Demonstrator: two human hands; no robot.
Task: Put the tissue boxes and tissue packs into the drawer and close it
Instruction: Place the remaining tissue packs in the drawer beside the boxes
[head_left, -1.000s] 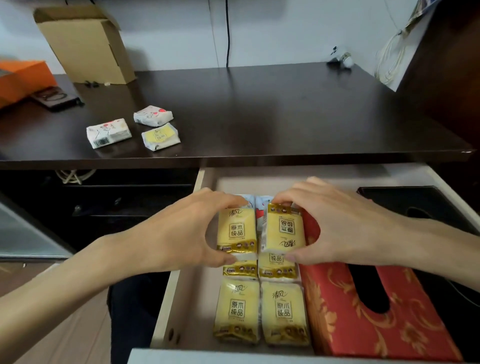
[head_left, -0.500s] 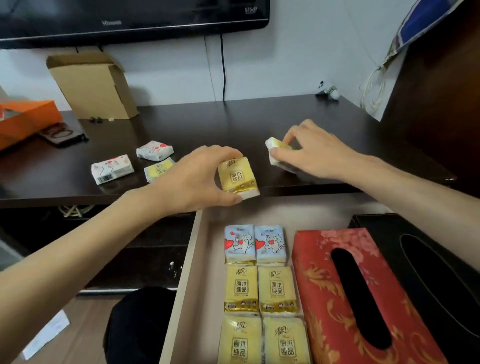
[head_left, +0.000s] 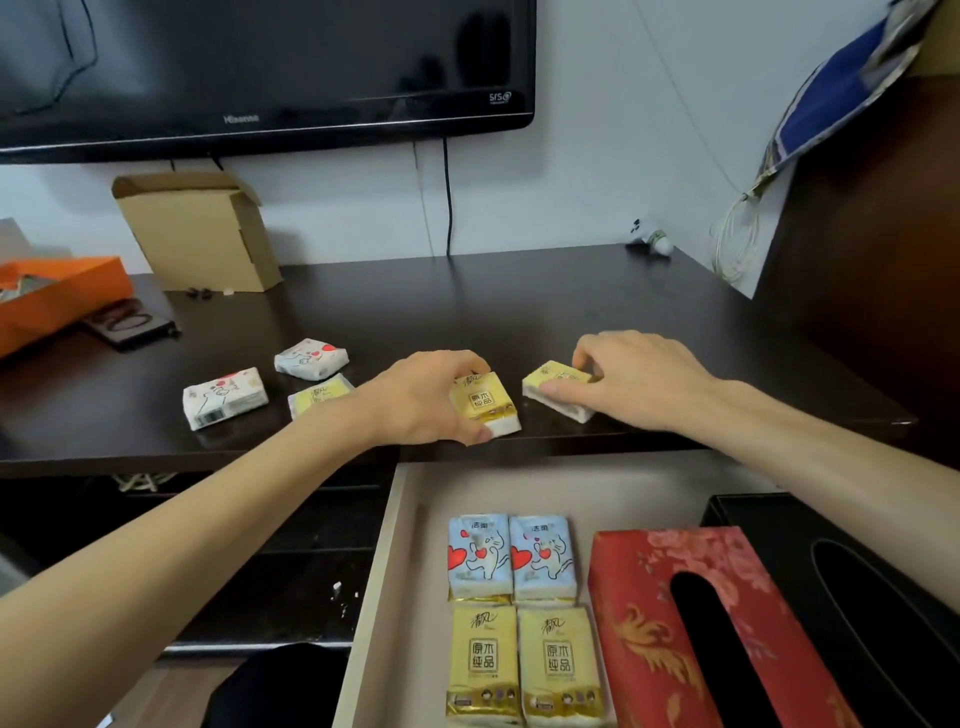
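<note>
An orange box (head_left: 57, 291) sits at the far left of the dark counter (head_left: 467, 312), with a dark flat case (head_left: 130, 327) just beside it and an open cardboard box (head_left: 200, 231) behind, under a wall-mounted television (head_left: 260, 73). Nearer the middle lie three loose tissue packs: a white one with a barcode (head_left: 224, 397), a white one with red hearts (head_left: 310, 358) and a yellow one (head_left: 318, 397) partly hidden by the left forearm. The left hand (head_left: 421, 397) is closed around a yellow tissue pack (head_left: 485, 405) at the counter's near edge, thumb on its near end and fingers over its far end. Just to the right, the right hand (head_left: 634, 379) grips a second yellow pack (head_left: 558, 397), which rests on the counter. Below, the drawer (head_left: 384, 597) stands open. In it two blue-and-white packs (head_left: 511, 558) lie side by side, two yellow packs (head_left: 522, 665) touching them on the near side. To their right is a red patterned tissue box (head_left: 649, 623), and a black tissue box (head_left: 852, 571) is at the far right of the drawer.
</note>
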